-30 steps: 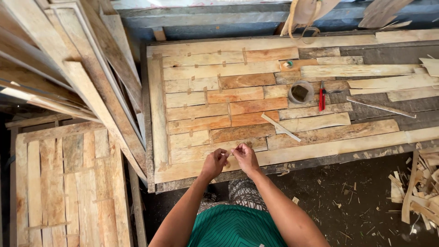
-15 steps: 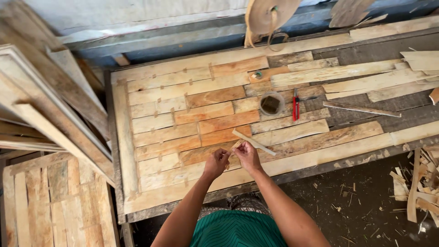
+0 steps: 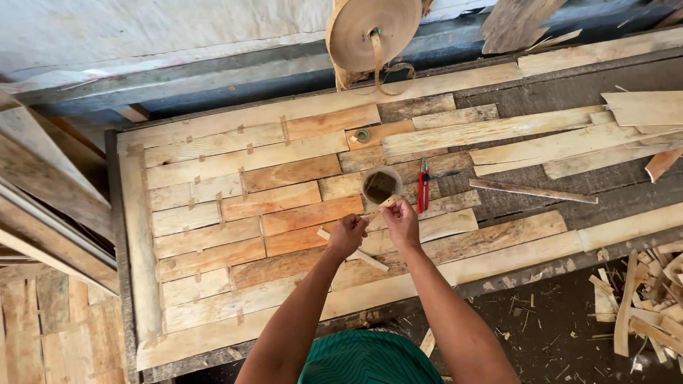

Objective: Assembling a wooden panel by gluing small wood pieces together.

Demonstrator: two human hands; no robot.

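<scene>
My left hand (image 3: pixel 347 235) and my right hand (image 3: pixel 403 222) are raised together over a panel of joined wood planks (image 3: pixel 235 213). Between their fingertips they pinch a short strip of brown paper tape (image 3: pixel 385 204), held just above a small round pot (image 3: pixel 381 185) with dark contents. A thin wooden stick (image 3: pixel 370 259) lies on the planks under my left hand. Red-handled pliers (image 3: pixel 423 186) lie right of the pot. A small tape ring (image 3: pixel 363 135) sits farther back.
A big roll of brown paper tape (image 3: pixel 376 28) hangs at the back wall. Loose long boards (image 3: pixel 498 131) cover the bench's right side. Stacked panels (image 3: pixel 50 199) lean at the left. Wood scraps (image 3: pixel 651 299) litter the floor at the right.
My view has shifted so the bench sits lower and larger. Both hands moved forward from the near edge to the pot, still pinched together on the small strip.
</scene>
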